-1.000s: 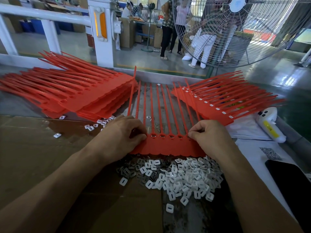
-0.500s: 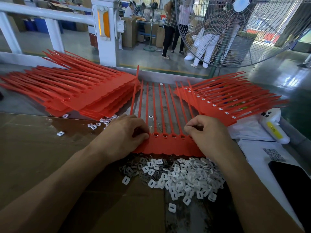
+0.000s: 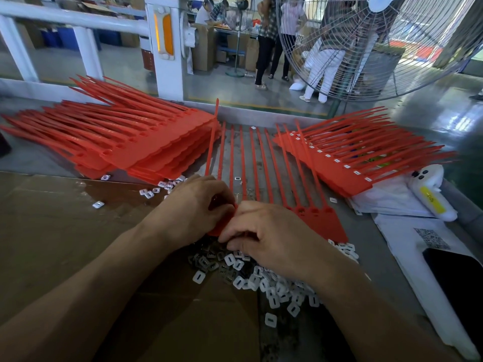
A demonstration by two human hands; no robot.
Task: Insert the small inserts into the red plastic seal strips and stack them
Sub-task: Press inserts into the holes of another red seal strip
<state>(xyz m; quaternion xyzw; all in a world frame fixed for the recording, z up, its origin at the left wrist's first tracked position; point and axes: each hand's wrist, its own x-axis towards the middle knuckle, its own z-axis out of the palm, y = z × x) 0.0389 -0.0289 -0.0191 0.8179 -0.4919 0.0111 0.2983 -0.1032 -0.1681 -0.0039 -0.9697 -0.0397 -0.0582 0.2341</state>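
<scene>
2 stacks of red seal strips flank the work area: a tall stack (image 3: 146,150) at left, a lower one with white inserts fitted (image 3: 347,163) at right. Between them 1 comb-like strip sheet (image 3: 317,218) lies flat on the worktop (image 3: 39,158), long thin tails pointing away from the person. Left hand (image 3: 193,207) curls over its near-left corner, gripping it. Right hand (image 3: 271,239) pinches at the sheet's near edge, above the loose pile of small white square inserts (image 3: 274,286). Cardboard (image 3: 52,231) covers the near worktop; wire fan (image 3: 379,45) stands behind.
</scene>
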